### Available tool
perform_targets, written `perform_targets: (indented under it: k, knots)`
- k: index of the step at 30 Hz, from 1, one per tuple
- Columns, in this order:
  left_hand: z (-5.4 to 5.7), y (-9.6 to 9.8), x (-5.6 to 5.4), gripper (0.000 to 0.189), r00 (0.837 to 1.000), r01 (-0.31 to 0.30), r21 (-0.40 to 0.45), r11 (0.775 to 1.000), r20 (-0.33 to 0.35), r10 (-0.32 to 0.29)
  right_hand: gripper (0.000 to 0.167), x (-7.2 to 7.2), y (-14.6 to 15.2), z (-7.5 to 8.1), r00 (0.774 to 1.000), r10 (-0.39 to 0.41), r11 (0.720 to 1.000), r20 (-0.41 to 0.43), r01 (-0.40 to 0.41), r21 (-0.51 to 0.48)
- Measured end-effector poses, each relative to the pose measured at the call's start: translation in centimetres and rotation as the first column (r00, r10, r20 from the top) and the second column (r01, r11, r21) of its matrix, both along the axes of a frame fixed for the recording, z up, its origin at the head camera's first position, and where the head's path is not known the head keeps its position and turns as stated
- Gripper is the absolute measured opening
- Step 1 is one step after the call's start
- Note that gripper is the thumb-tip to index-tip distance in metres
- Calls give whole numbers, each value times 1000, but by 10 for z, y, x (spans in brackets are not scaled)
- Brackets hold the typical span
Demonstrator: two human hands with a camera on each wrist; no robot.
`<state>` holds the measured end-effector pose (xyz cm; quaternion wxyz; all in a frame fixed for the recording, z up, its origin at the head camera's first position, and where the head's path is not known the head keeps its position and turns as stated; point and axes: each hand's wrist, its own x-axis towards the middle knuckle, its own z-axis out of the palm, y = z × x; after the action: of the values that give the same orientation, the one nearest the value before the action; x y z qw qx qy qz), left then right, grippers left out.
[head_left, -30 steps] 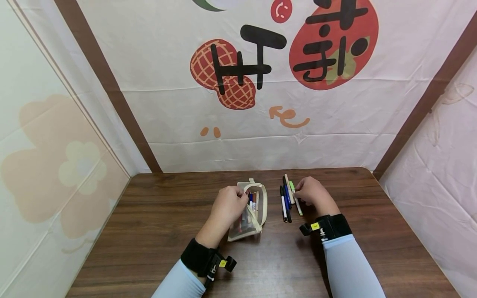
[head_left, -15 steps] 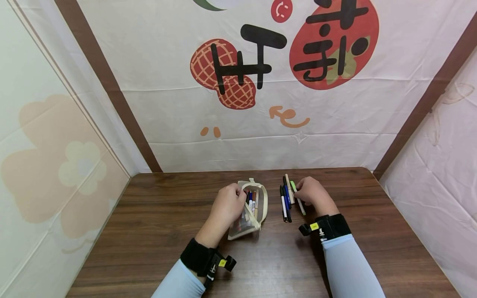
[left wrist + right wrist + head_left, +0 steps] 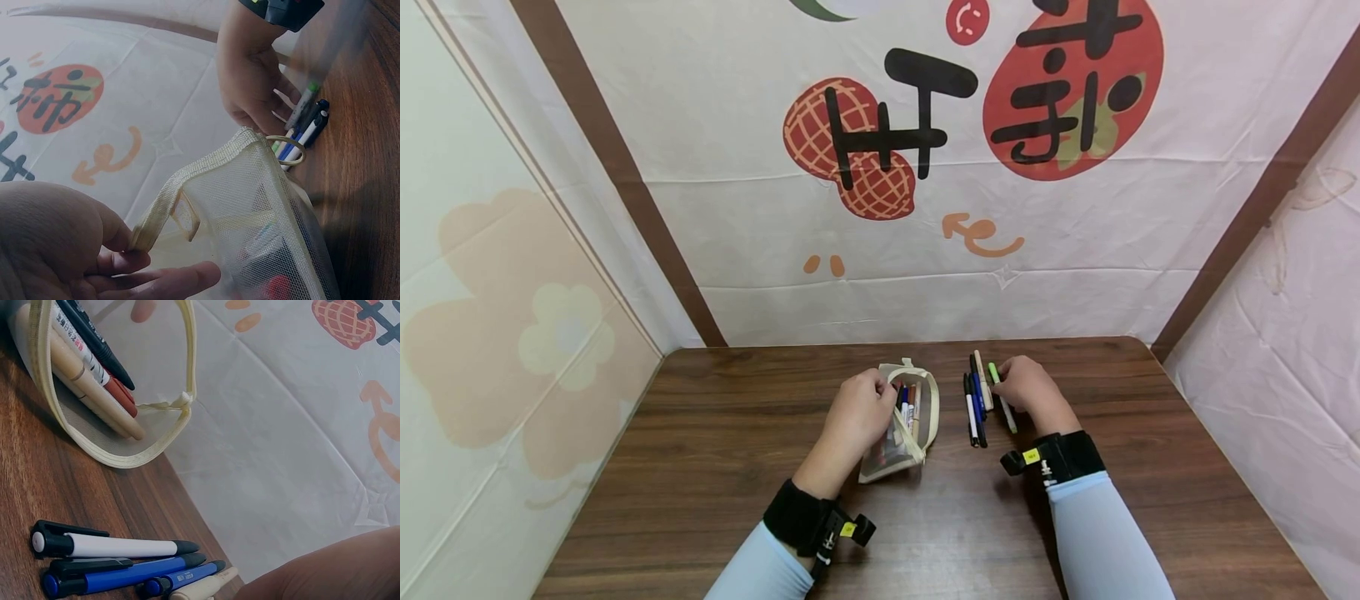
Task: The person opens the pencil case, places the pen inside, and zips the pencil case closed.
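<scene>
A cream mesh pencil case [image 3: 880, 468] lies on the table with its mouth unzipped. My left hand [image 3: 863, 412] pinches the case's zipped edge between thumb and finger. Inside the case show tan pens [image 3: 81, 378], a red-and-white marker [image 3: 122, 394] and a black pen [image 3: 103, 350]. To the right of the case my right hand [image 3: 1028, 390] pinches a pale pen with a green end [image 3: 1009, 417]. Just left of that pen lie a white pen with black ends [image 3: 131, 545], blue pens [image 3: 125, 575] and a beige pen [image 3: 206, 586], side by side.
The brown wooden table [image 3: 700, 500] ends at a printed white cloth [image 3: 737, 233] standing behind it. More cloth walls rise at left and right. Black camera straps [image 3: 805, 521] sit round both wrists.
The green-ended pen has shifted slightly right, away from the other pens, at the right hand's fingertips. The left hand has stayed on the pencil case's edge, almost still.
</scene>
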<state>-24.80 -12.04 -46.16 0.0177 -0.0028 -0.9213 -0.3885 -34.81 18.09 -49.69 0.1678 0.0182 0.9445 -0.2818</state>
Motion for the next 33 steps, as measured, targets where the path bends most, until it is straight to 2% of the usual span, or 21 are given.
perform_targets:
  k: [8, 15, 22, 28, 33]
  knots:
    - [0, 0, 1, 24, 1000, 9, -7, 1000, 7, -9, 55, -1, 3, 3, 1000, -12, 999, -16, 12, -38]
    - [0, 0, 1, 26, 1000, 15, 3, 1000, 8, -15, 68, -2, 3, 4, 998, -35, 980, -53, 24, -196]
    - [0, 0, 1, 27, 1000, 16, 4, 1000, 9, -16, 71, 3, -12, 11, 996, -10, 922, -87, -25, -386]
    - [0, 0, 0, 26, 1000, 15, 10, 1000, 7, -15, 68, 9, -29, 15, 995, 20, 874, -100, -66, -481]
    - [0, 0, 0, 27, 1000, 13, 17, 1000, 3, -13, 63, 12, -43, 15, 994, 35, 820, -99, -85, -566]
